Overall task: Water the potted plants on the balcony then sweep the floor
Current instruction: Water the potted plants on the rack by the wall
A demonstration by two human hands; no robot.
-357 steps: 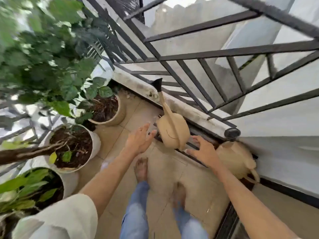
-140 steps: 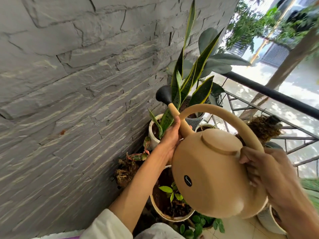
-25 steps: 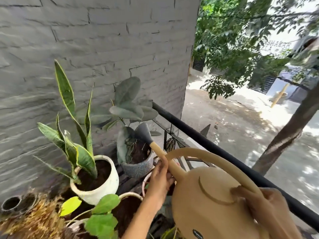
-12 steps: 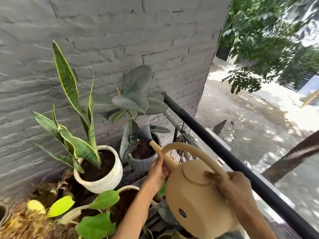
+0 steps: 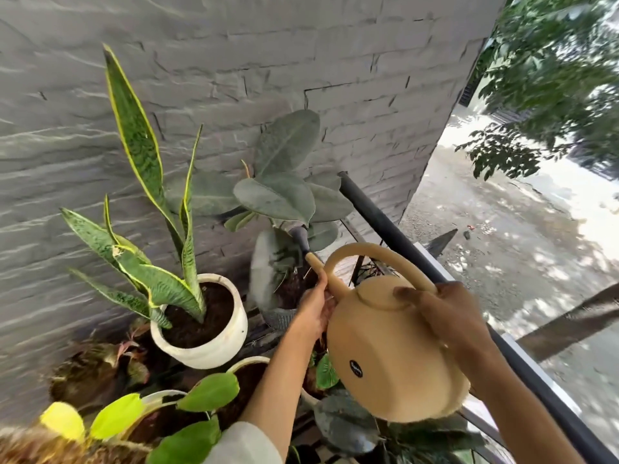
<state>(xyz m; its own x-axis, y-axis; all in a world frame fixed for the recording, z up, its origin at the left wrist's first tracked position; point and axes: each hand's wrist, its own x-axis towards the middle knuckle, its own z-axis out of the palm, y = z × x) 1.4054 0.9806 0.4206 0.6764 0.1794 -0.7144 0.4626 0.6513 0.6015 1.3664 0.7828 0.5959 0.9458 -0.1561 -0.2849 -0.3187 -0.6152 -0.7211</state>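
Note:
I hold a tan watering can (image 5: pixel 388 360) tilted forward, its dark rose head (image 5: pixel 299 237) over the grey ribbed pot (image 5: pixel 281 318) of a rubber plant (image 5: pixel 284 195). My right hand (image 5: pixel 445 316) grips the back of the can's arched handle. My left hand (image 5: pixel 313 309) holds the base of the spout. A snake plant (image 5: pixel 147 209) stands in a white pot (image 5: pixel 207 349) to the left. Whether water is flowing is unclear.
A grey stone wall (image 5: pixel 234 78) backs the plants. A black railing (image 5: pixel 392 229) runs along the right, with a street and a tree (image 5: pixel 552 61) beyond. More pots with green and reddish leaves (image 5: pixel 197 396) crowd the lower left.
The can's spout has moved forward and up, into the rubber plant's leaves, and the can has tilted further. Both hands keep their grip.

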